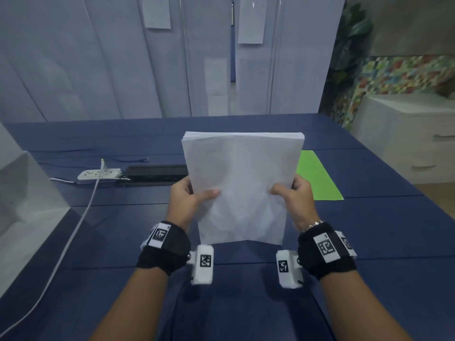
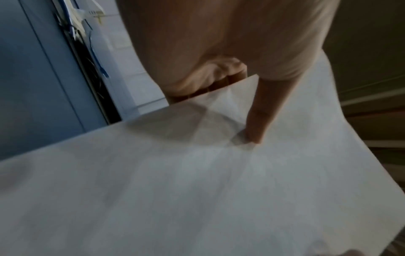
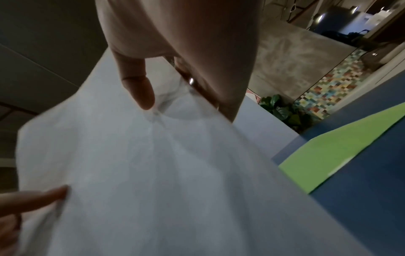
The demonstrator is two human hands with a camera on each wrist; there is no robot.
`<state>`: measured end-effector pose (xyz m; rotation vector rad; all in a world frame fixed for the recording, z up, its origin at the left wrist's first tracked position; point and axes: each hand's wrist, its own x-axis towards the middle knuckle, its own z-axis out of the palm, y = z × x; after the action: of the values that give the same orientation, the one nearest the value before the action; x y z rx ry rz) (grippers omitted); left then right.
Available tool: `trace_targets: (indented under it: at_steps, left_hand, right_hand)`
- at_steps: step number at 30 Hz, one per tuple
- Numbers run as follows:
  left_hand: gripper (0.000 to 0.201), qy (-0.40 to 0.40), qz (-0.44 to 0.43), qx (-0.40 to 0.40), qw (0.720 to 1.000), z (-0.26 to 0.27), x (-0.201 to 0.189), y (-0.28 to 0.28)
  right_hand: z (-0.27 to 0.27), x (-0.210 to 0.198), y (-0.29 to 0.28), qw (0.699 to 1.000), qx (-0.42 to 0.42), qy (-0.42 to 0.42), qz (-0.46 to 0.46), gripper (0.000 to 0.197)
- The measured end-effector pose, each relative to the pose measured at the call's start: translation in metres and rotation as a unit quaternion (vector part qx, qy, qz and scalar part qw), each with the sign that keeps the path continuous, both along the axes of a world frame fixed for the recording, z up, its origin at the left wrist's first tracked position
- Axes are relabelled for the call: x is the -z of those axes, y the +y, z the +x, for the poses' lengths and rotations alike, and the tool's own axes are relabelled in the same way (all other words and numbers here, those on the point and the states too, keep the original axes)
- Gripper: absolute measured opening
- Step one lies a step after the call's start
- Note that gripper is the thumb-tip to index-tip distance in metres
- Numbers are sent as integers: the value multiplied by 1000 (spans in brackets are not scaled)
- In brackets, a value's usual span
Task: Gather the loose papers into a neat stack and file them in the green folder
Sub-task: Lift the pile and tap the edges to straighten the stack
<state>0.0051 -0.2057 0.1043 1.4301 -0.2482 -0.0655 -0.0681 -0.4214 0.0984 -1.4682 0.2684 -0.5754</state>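
A stack of white papers (image 1: 242,183) stands upright on its bottom edge on the blue table (image 1: 98,230), held between both hands. My left hand (image 1: 189,196) grips the stack's left edge, thumb across the front sheet. My right hand (image 1: 294,195) grips the right edge the same way. The top edges look roughly aligned. In the left wrist view my thumb presses the paper stack (image 2: 197,181), and in the right wrist view my thumb creases the paper stack (image 3: 153,173). The green folder (image 1: 317,178) lies flat and closed on the table behind and to the right; the green folder (image 3: 342,147) also shows beside the stack.
A white power strip (image 1: 98,174) with a white cable (image 1: 64,244) lies at the left, next to a long black device (image 1: 155,172). A white drawer cabinet (image 1: 408,139) stands beyond the table's right edge. White panels form the wall behind.
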Motion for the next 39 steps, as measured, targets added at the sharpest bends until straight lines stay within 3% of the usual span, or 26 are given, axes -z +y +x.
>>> trace_targets:
  at_steps: [5, 10, 18, 20, 26, 30, 34, 39]
  left_hand:
    - [46, 2, -31, 21, 999, 9, 3, -6]
    - [35, -9, -24, -40, 999, 8, -3, -23]
    - [45, -15, -36, -71, 997, 0, 13, -36]
    - [45, -21, -43, -65, 997, 1, 12, -37]
    - [44, -1, -37, -19, 999, 10, 22, -22]
    - [37, -6, -13, 13, 1000, 16, 22, -19]
    - [35, -15, -9, 18, 1000, 18, 23, -20]
    - [35, -7, -14, 11, 1000, 18, 24, -21]
  right_hand:
    - [7, -2, -1, 1000, -13, 5, 25, 29]
    - [15, -8, 12, 998, 56, -31, 20, 22]
    - [23, 15, 23, 992, 121, -14, 33, 31]
    - [24, 11, 22, 992, 123, -27, 27, 35]
    - [16, 8, 8, 999, 46, 13, 9, 17]
    - [10, -37, -1, 996, 13, -85, -5, 21]
    - [7, -79, 1, 977, 4, -182, -112, 17]
    - [7, -73, 0, 978, 10, -197, -64, 53]
